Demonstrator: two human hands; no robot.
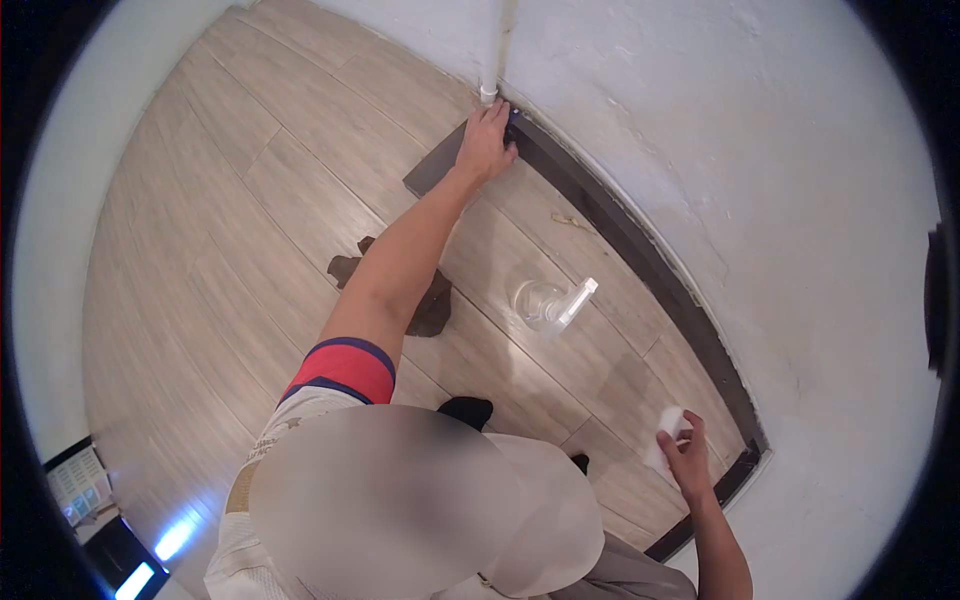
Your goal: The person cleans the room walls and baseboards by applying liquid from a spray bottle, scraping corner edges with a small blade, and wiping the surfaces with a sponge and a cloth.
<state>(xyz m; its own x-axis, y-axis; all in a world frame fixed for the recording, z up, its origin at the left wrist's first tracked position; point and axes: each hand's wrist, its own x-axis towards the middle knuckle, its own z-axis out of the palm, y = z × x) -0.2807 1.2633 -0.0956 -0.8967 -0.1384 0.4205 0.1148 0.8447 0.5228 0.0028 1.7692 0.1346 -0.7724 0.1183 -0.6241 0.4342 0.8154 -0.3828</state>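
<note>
Left hand (486, 143) at 12 o'clock, fingers spread, pressed flat on dark baseboard (640, 250) near white pipe (489, 93). Right hand (685, 455) at 4 o'clock, pinched white cloth (665, 432). Clear spray bottle (552, 303) lay on floor (240, 220) between hands. Brown rag (430, 310) under left arm.

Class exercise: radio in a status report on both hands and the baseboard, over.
Left hand pressed on dark baseboard near pipe. Right hand gripping white cloth. Spray bottle lying on floor between them.
</note>
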